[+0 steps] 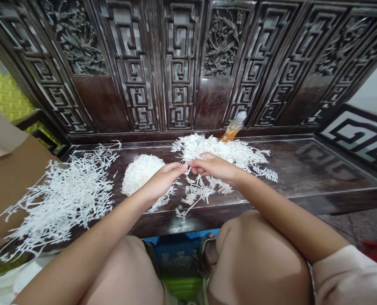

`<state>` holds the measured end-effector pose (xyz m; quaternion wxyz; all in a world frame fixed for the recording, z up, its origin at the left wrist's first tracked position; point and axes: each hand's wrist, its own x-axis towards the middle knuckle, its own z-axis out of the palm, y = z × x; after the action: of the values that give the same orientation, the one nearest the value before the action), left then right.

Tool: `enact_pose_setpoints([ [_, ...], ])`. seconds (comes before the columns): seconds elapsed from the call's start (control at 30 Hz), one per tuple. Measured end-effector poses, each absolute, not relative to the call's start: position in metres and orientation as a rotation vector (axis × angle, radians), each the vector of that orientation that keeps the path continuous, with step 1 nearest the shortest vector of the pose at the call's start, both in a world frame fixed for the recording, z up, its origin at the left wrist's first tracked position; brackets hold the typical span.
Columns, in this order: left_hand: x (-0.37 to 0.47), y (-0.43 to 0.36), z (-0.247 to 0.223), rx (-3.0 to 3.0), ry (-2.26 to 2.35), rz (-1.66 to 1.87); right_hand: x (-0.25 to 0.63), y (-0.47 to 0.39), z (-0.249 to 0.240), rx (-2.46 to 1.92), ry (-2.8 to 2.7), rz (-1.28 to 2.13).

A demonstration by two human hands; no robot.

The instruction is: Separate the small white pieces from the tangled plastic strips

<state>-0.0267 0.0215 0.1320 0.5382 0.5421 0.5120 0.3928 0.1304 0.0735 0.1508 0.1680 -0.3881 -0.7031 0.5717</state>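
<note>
My left hand (167, 174) and my right hand (213, 166) meet over a dark wooden bench, fingertips pinched together. Between them is a white branching plastic piece (198, 197), with a stem and small spiky tips showing below my fingers; the gripped spot is mostly hidden. Under my left hand lies a mound of small white plastic bits (143, 170). Just behind my right hand spreads a heap of white branched pieces with frilly ends (248, 156). Farther left is a large tangle of thin, bare white plastic stems (76, 192), partly over the bench's left end.
An orange drink bottle (233, 128) leans at the back, against the right heap. Behind the bench seat (305, 169) rises a carved wooden backrest (178, 84). A cardboard box (6, 182) stands at the left. My knees are close to the front edge.
</note>
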Motion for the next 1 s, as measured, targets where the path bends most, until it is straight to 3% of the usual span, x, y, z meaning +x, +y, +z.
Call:
enact_pose_setpoints([
  [0.4, -0.023, 0.022, 0.135, 1.741, 1.307, 0.797, 0.133, 0.075, 0.147, -1.045, -2.148, 1.456],
  [1.0, -0.006, 0.022, 0.130, 1.557, 1.326, 1.162, 0.113, 0.072, 0.141, -1.192, -1.863, 1.122],
])
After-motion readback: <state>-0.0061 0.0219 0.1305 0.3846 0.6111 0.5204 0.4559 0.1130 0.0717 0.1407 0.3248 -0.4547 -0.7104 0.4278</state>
